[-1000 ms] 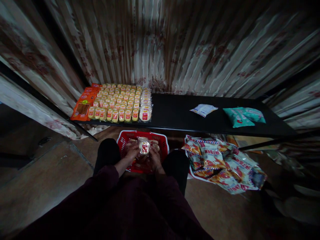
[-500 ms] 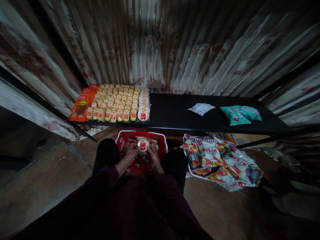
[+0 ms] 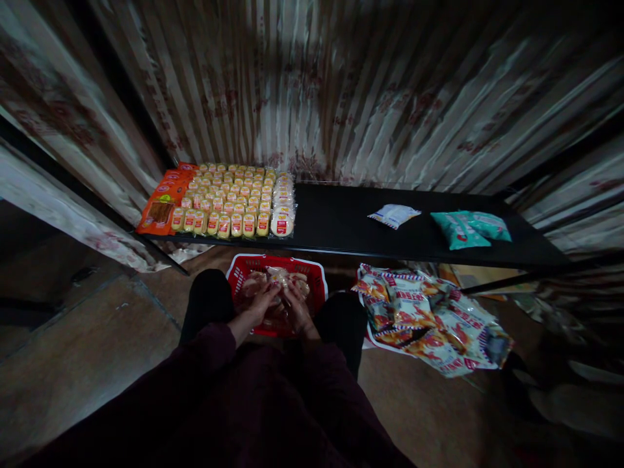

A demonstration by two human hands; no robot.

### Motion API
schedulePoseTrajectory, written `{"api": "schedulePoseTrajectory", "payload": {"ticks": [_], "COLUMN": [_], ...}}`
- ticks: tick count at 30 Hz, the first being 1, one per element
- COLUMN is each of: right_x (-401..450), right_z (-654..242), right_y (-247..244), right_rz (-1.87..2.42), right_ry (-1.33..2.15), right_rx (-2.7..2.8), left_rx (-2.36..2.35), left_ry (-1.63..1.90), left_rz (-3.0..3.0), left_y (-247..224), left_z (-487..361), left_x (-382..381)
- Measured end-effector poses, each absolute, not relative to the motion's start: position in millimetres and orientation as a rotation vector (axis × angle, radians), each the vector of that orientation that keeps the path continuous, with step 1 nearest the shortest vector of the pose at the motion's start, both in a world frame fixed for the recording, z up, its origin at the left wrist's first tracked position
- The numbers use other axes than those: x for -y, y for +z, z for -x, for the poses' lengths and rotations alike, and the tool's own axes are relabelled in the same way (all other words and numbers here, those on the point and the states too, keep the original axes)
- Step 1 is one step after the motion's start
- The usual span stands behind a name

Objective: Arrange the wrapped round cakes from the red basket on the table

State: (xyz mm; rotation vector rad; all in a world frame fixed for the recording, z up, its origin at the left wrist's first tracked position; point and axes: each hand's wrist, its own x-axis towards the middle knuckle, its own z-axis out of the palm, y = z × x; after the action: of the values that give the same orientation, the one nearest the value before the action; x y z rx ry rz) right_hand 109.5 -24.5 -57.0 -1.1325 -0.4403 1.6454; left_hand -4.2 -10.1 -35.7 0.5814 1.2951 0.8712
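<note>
Between my knees stands a red basket with a white rim, holding several clear-wrapped round pastries. My left hand and my right hand meet over it, both closed on one wrapped round pastry. My fingers cover much of its label. On the black shelf ahead, small yellow wrapped cakes stand in rows. Along their right side runs a column of pale round pastries in clear wrappers with red labels.
Orange packets lie at the shelf's left end. A white-blue packet and teal bags rest further right. Below, a second basket overflows with red-and-white snack bags. A patterned curtain hangs behind, and dark shelf posts slope at both sides.
Both my hands have come closer together over the pastry, and its label, plainly visible before, is now mostly covered. The view has shifted slightly.
</note>
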Motion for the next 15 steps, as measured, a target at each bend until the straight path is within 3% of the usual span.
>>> {"api": "schedulePoseTrajectory", "payload": {"ticks": [15], "right_x": [27.5], "right_z": [-110.7], "right_y": [-66.0], "right_rz": [1.215], "right_ry": [1.599], "right_rx": [0.525], "left_rx": [-1.308], "left_ry": [0.882], "left_rz": [-0.264], "left_y": [-35.7], "left_z": [13.7], "left_x": [3.3]}}
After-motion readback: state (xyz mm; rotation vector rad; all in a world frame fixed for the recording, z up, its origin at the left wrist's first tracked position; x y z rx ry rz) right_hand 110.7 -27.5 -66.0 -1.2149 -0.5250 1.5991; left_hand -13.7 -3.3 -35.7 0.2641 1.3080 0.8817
